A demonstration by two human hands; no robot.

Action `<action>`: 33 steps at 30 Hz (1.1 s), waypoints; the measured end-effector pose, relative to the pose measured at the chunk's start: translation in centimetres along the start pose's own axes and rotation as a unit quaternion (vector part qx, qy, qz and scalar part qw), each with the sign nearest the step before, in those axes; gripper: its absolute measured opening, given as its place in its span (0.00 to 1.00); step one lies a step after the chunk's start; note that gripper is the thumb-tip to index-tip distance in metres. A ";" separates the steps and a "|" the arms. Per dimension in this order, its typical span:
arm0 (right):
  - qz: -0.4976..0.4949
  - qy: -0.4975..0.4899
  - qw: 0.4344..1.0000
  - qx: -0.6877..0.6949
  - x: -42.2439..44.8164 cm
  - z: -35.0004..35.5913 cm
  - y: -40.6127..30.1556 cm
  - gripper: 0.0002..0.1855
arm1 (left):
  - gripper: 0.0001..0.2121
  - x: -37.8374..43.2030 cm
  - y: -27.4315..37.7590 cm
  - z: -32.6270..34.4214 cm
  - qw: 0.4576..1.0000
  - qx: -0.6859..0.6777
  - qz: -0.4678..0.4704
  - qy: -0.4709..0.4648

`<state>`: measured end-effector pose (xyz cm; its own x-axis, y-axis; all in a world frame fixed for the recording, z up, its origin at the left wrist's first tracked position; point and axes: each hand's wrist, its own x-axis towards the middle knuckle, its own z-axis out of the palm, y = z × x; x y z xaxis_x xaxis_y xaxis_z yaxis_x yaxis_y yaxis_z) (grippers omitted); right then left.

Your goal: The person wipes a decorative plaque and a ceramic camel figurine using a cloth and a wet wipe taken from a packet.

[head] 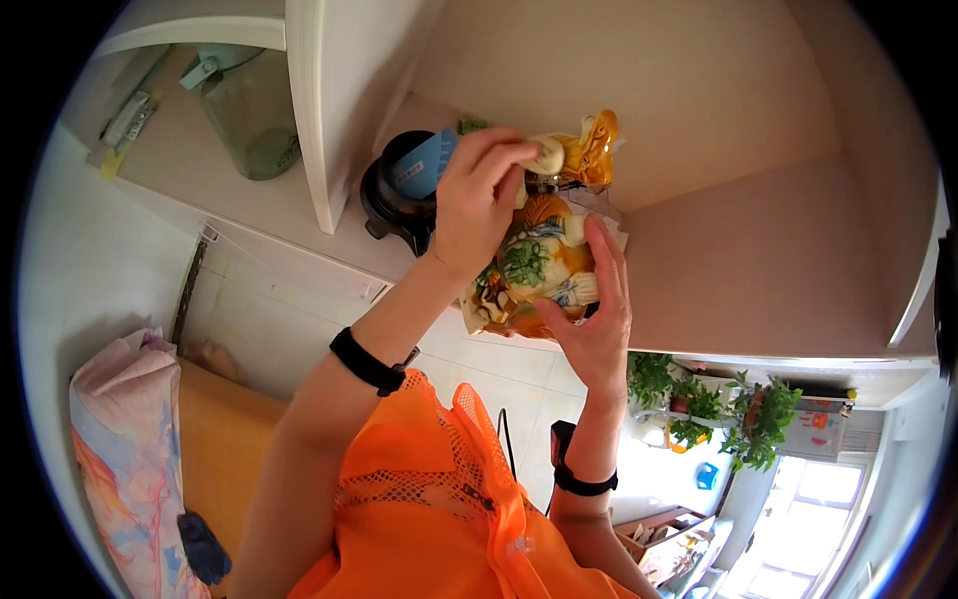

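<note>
A glazed ceramic ornament [540,262] in cream, orange and green lies near the front edge of a cabinet shelf. My right hand [599,299] cups its right side, the thumb low and the fingers along its upper edge. Above the ornament, my left hand [479,198] pinches a round cream ceramic part [548,156] between thumb and fingertips. An amber glazed piece [595,150] adjoins that part on the right; whether they are joined cannot be told. The left hand hides some of the ornament's upper left side.
Left of my left hand, a black container [397,176] holds a blue item [420,168] bearing writing. Beyond an upright cabinet panel [314,112] stands a clear pitcher [254,120]. Potted plants [760,419] are at lower right. A patterned cloth [135,464] hangs at lower left.
</note>
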<state>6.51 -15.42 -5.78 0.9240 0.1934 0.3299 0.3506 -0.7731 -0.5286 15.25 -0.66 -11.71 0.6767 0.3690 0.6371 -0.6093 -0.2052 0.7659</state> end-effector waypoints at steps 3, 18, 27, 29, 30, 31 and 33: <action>0.015 0.006 0.999 0.037 -0.1 0.2 0.6 0.42 | 0.14 -2.0 -0.8 -0.3 0.989 0.028 0.110 -0.100; 0.029 -0.011 0.987 0.158 -0.2 0.0 2.2 0.40 | 0.10 -3.6 -0.6 -0.9 0.979 -0.012 -0.198 -0.038; 0.059 -0.012 0.979 0.194 -0.2 -0.2 2.6 0.39 | 0.10 -3.9 0.3 1.4 0.998 0.009 -0.066 -0.018; 0.039 -0.016 0.987 0.156 -0.2 -0.1 2.4 0.39 | 0.10 -4.5 -0.3 1.4 0.995 0.006 -0.096 0.011; 0.037 -0.016 0.987 0.157 -0.1 -0.1 2.4 0.39 | 0.10 -4.8 -0.7 1.5 0.991 0.001 -0.125 0.041; 0.042 -0.011 0.985 0.164 -0.1 -0.2 2.4 0.39 | 0.10 -5.2 -1.1 1.6 0.991 0.002 -0.124 0.042; 0.046 -0.011 0.984 0.171 -0.2 -0.2 2.6 0.39 | 0.10 -6.7 -2.0 2.0 0.984 0.040 -0.158 0.074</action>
<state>7.24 -17.56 -7.07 0.9559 0.1490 0.2531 0.2931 -0.5393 -0.7895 12.78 -4.51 -17.35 0.7556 0.5535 0.3502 -0.3386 -0.1276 0.9322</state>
